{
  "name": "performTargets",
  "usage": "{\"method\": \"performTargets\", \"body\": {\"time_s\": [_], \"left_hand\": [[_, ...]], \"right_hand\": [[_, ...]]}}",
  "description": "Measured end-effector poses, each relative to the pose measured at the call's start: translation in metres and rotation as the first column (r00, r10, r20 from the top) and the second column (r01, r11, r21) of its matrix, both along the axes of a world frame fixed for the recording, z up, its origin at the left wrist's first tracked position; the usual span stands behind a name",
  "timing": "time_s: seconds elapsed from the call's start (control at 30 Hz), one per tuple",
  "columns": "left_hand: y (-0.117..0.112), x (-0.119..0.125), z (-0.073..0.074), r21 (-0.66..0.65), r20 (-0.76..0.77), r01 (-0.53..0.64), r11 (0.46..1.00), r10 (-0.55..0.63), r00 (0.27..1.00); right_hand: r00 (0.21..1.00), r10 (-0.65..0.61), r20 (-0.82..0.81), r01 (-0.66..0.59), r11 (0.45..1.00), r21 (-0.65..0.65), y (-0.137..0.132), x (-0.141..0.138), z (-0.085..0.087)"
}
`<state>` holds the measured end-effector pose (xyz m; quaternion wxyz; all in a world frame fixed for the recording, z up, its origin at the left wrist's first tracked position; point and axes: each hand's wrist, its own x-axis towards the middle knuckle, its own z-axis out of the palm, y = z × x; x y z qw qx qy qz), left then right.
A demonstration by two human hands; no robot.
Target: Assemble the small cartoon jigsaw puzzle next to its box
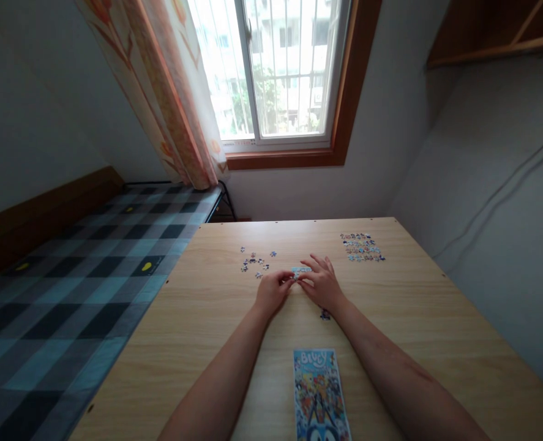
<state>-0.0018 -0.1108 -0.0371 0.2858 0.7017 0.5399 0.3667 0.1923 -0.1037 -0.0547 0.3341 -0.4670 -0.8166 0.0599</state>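
Observation:
Both my hands meet at the middle of a wooden table (413, 318). My left hand (272, 291) is curled, its fingertips pinched on a small joined cluster of jigsaw pieces (301, 270). My right hand (321, 283) rests on the table beside it, thumb and forefinger pinching the same cluster, the other fingers stretched out. Several loose pieces (254, 262) lie just left of my hands. One stray piece (325, 315) sits beside my right wrist. A sorted patch of pieces (362, 247) lies at the far right.
A colourful puzzle reference card (319, 392) lies between my forearms near the front edge. A bed with a checked blue cover (69, 294) adjoins the table's left side. A window (280, 67) and curtain (170, 92) stand behind the table, a wall to the right.

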Motion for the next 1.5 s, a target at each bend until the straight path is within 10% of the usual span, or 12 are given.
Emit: {"method": "performTargets", "body": {"time_s": [0.6,1.5], "left_hand": [[0.0023,-0.0011,-0.0029,-0.027,0.052,0.028,0.999,-0.027,0.998],[-0.0033,0.0012,-0.0032,0.179,-0.327,-0.035,0.983,0.093,0.940]], "right_hand": [[1.000,0.011,-0.014,-0.012,1.000,-0.013,-0.0004,-0.0002,0.0029],[1.000,-0.019,0.007,0.019,0.996,-0.091,0.0030,0.0001,-0.0030]]}}
